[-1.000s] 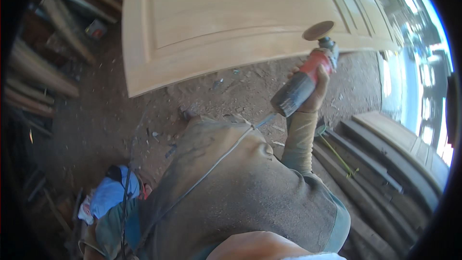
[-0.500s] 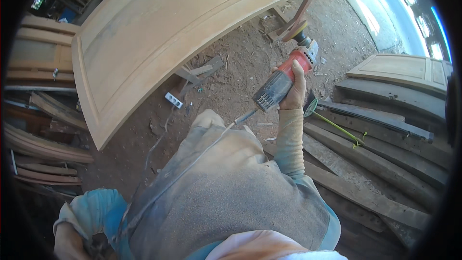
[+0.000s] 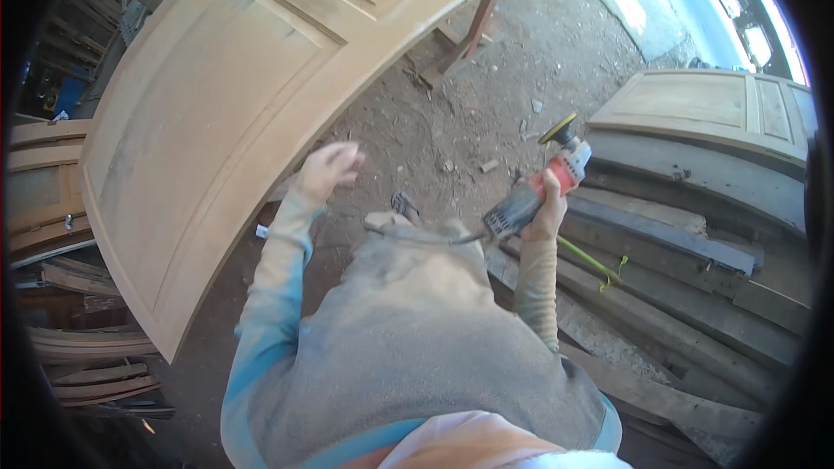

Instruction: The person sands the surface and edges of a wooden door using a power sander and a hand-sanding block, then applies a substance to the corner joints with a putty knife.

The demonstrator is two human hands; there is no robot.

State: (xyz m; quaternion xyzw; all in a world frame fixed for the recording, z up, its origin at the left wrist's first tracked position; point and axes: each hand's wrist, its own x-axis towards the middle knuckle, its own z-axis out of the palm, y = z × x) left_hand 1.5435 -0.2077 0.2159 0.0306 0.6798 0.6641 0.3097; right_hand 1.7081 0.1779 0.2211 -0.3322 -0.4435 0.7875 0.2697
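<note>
My right hand (image 3: 546,208) is wrapped round the body of an angle grinder (image 3: 534,198), red and dark grey, with a yellow-rimmed disc pad (image 3: 559,128) at its far end. The disc is in the air, touching nothing. From the grinder's rear, a cord (image 3: 426,238) runs left across my lap. Slightly blurred, my left hand (image 3: 330,171) is raised beside the near edge of a large panelled wooden door (image 3: 234,113), with fingers a little apart and nothing visible in them. The door lies flat and raised off the ground.
A wooden support (image 3: 469,39) stands beneath the door's far part. Stacked planks (image 3: 678,269) lie to the right, with another panelled door (image 3: 695,104) on top and a green-handled tool (image 3: 591,262) among them. Curved wood pieces (image 3: 95,343) are piled at left. Chips litter the dirt floor (image 3: 443,135).
My left hand has come up from the lower left to the door's edge. The grinder has moved slightly nearer, and its cord now lies across my lap. The view has shifted.
</note>
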